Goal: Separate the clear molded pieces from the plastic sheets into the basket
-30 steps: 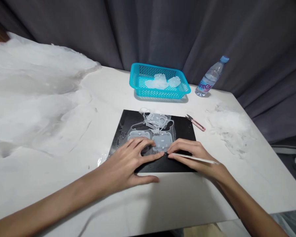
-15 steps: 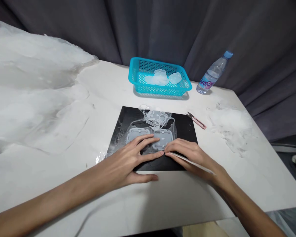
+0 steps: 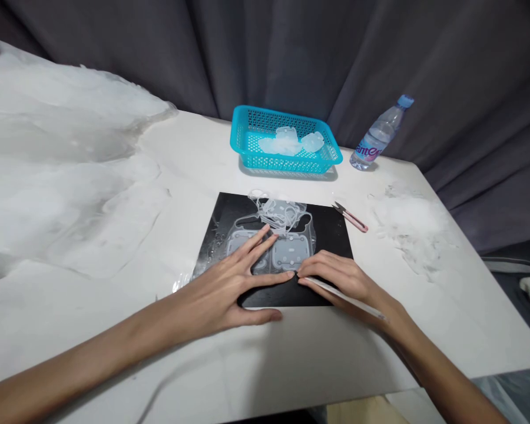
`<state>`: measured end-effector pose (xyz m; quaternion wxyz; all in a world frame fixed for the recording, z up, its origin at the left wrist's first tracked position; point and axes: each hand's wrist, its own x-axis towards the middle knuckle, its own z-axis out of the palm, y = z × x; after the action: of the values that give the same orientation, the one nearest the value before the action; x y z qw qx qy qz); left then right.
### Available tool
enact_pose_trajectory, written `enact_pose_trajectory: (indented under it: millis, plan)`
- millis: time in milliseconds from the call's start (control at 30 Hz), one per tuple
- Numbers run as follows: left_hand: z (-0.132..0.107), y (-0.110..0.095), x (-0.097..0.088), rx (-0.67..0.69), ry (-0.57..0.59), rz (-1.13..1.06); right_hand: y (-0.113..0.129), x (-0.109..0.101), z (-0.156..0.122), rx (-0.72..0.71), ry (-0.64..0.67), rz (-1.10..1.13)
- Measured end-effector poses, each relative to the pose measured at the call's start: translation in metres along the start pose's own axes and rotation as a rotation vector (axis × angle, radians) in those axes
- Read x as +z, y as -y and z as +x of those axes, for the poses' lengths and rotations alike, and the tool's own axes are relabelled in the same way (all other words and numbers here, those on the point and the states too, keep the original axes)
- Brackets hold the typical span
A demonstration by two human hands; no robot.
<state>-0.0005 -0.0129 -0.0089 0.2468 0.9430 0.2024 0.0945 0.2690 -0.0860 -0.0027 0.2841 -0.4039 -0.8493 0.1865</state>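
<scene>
A translucent molded sheet (image 3: 292, 249) with rounded square shapes and small raised details lies on a black mat (image 3: 331, 232). My left hand (image 3: 227, 285) rests with fingers spread over the sheet's left part, its index finger reaching the lower edge. In my right hand (image 3: 344, 277) is a slim white pen-like tool (image 3: 351, 300), pinched near its tip. That tip meets the sheet's lower right edge, close to my left fingertip, and is mostly hidden by the fingers. Tangled clear trimmings (image 3: 282, 213) lie at the sheet's far end.
Thread snips (image 3: 353, 218) with pink handles lie at the mat's right edge. A turquoise basket (image 3: 287, 164) holds several translucent pieces. Behind stands a water bottle (image 3: 375, 138). Clear scraps (image 3: 417, 221) are heaped on the right, and large translucent sheets (image 3: 66, 147) cover the table's left.
The left hand's upper fingers have slid up and left, uncovering more of the right molded shape. My right hand has shifted very slightly right with the tool.
</scene>
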Motion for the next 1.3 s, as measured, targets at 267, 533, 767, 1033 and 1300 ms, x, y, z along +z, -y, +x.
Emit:
enact_pose_trajectory:
  millis: [267, 533, 767, 1033, 1300]
  plan:
    - [0.001, 0.002, 0.000, 0.034, -0.052, 0.030, 0.004, -0.007, -0.004, 0.096, 0.037, 0.132]
    - [0.001, 0.003, -0.001, -0.006, 0.000, 0.033, -0.002, -0.002, 0.000, 0.048, 0.030, 0.075]
    - [0.001, 0.004, 0.001, 0.012, -0.016, 0.012, -0.007, 0.012, -0.006, -0.051, 0.020, -0.283]
    - [0.002, 0.001, -0.006, -0.017, 0.038, -0.002, -0.054, -0.035, 0.051, 0.247, -0.468, -0.266]
    - [0.003, -0.003, -0.016, -0.200, -0.213, -0.138, 0.015, -0.024, 0.032, 0.191, -0.317, -0.039]
